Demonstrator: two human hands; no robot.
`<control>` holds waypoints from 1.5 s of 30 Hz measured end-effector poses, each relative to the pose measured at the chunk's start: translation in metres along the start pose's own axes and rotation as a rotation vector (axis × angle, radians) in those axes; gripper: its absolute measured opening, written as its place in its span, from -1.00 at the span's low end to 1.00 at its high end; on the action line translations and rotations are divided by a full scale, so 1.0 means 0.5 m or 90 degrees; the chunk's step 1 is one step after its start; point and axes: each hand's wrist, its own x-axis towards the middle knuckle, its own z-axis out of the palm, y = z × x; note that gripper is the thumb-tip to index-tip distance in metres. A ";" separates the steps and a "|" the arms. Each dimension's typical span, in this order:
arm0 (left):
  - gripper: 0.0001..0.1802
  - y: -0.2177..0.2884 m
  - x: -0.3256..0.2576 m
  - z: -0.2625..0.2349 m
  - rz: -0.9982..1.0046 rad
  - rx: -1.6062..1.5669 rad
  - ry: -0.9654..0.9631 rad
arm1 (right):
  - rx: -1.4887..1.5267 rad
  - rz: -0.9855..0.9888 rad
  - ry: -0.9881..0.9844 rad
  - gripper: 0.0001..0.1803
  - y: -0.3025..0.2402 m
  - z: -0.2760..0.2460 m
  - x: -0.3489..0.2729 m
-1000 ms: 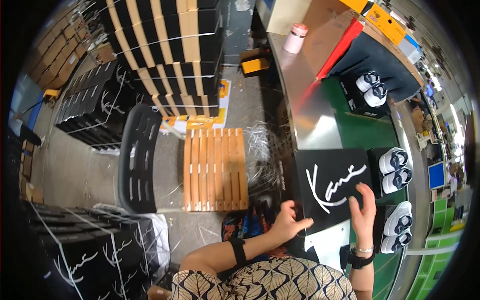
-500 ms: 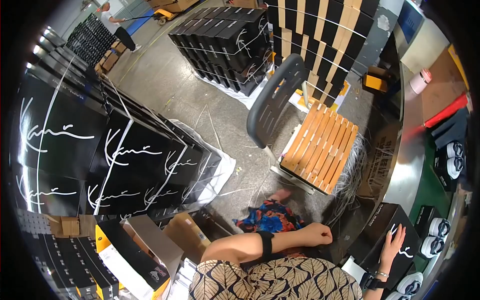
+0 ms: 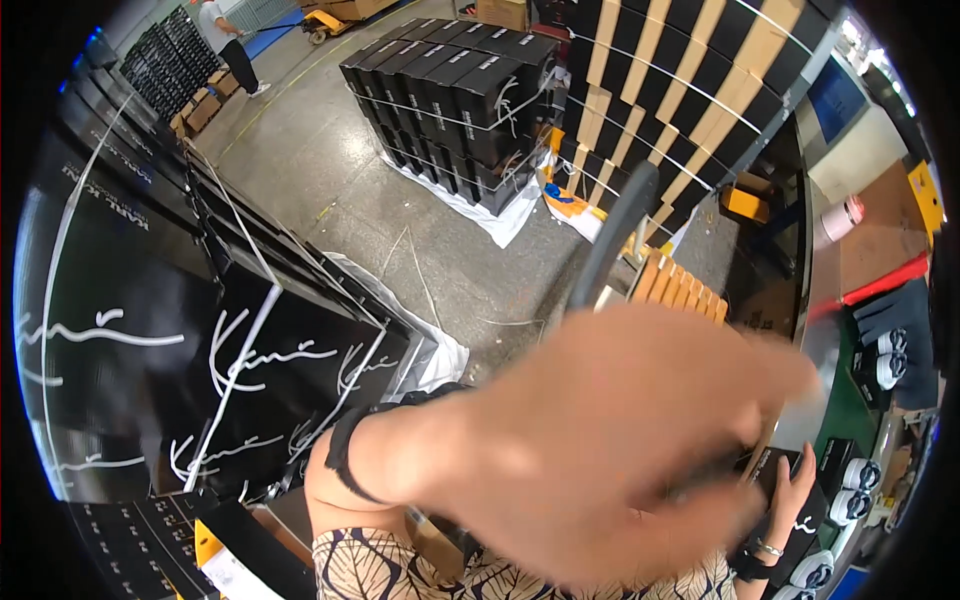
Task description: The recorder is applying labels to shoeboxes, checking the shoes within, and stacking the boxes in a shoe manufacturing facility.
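Note:
My left hand [image 3: 620,430] is raised close to the view, large and smeared by motion, so how its fingers are held is unclear. A black band circles that forearm. Lower right, my right hand [image 3: 790,500] lies with outstretched fingers on a black shoebox [image 3: 808,535] marked with white script. A dark band and a bracelet are on that wrist. Dark-and-white sneakers [image 3: 850,507] stand just right of the box on the workbench, and another sneaker pair [image 3: 890,360] sits farther along. My raised hand hides part of the box and the bench edge.
Tall stacks of strapped black boxes [image 3: 270,350] stand at the left, with another strapped stack [image 3: 440,110] farther back. A slatted wooden chair [image 3: 680,285] is partly covered by my hand. A pink tumbler [image 3: 843,217] stands on the bench. A person [image 3: 220,40] is far off.
My left arm has swung upward from near my lap to close before the view, covering much of the chair. My right hand stays on the shoebox. The view has shifted somewhat.

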 end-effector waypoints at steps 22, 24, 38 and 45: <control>-0.79 -0.098 -0.060 -0.271 -0.088 0.258 0.230 | 0.184 -0.627 -0.333 -0.48 -0.882 0.320 0.170; -0.78 -0.124 -0.049 -0.272 -0.121 0.249 0.224 | 0.146 -0.633 -0.378 -0.53 -0.886 0.323 0.168; -0.70 -0.271 0.138 -0.140 -0.211 0.220 -0.025 | 0.716 0.225 -0.374 -0.77 -0.444 0.308 0.122; -0.39 -0.496 0.105 -0.066 -0.303 0.623 -0.019 | 0.702 0.441 -0.194 -0.80 -0.192 0.268 0.016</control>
